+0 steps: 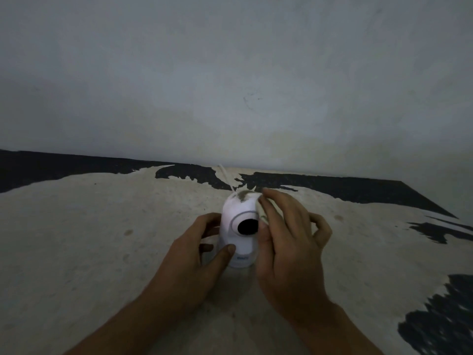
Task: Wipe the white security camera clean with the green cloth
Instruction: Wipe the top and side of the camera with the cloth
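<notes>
The white security camera (239, 221) stands upright on the worn surface, its round black lens facing me. A dark smudge of dirt sits on its rounded top. My left hand (202, 254) grips the camera's base from the left, thumb across the front. My right hand (286, 237) presses a pale, bunched cloth (262, 213) against the camera's upper right side; most of the cloth is hidden under my fingers, and its colour looks washed out in the dim light.
A white cable (226, 176) runs from behind the camera toward the grey wall (230, 85). The surface (102, 239) is beige with peeling black patches at the back and right.
</notes>
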The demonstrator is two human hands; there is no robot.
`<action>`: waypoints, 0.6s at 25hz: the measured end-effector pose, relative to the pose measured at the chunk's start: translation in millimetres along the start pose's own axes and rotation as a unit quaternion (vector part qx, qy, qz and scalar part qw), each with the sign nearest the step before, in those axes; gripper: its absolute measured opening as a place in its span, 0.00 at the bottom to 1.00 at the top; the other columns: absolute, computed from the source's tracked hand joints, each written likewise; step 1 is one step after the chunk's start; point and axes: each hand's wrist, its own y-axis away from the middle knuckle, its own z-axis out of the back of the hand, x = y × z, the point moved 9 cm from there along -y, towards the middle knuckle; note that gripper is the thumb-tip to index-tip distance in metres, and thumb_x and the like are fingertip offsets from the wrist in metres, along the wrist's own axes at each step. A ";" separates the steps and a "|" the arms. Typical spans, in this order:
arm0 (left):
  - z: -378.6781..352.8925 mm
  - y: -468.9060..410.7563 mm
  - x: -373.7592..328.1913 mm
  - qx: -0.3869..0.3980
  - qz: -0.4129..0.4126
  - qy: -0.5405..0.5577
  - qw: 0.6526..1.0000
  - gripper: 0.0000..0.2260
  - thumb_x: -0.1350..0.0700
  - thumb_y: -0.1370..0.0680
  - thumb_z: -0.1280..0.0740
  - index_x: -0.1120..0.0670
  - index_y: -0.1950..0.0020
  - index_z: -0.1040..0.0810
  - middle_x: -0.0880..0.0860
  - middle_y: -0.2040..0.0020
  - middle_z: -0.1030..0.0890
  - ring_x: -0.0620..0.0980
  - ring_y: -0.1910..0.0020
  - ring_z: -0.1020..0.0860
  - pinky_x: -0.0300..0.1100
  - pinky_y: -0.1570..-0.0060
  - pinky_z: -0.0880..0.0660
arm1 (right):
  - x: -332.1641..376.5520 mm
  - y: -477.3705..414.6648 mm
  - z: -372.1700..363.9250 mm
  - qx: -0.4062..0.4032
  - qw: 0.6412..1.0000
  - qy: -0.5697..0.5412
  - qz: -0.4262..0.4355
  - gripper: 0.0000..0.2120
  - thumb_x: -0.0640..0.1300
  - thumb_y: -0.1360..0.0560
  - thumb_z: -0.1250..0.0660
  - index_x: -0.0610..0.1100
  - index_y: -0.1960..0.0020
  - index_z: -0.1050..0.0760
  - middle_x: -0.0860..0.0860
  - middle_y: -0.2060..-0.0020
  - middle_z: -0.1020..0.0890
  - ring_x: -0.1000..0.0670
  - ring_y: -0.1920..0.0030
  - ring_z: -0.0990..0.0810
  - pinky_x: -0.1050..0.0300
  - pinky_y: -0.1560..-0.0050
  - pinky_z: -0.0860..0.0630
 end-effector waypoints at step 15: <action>-1.4 0.1 0.9 0.008 0.001 0.017 1.000 0.21 0.47 0.28 0.34 0.38 0.40 0.38 0.35 0.44 0.31 0.40 0.45 0.27 0.32 0.49 0.30 | -0.9 -0.3 -3.9 0.019 0.995 -0.101 0.010 0.17 0.48 0.20 0.47 0.45 0.35 0.28 0.49 0.36 0.23 0.53 0.35 0.28 0.48 0.37 0.36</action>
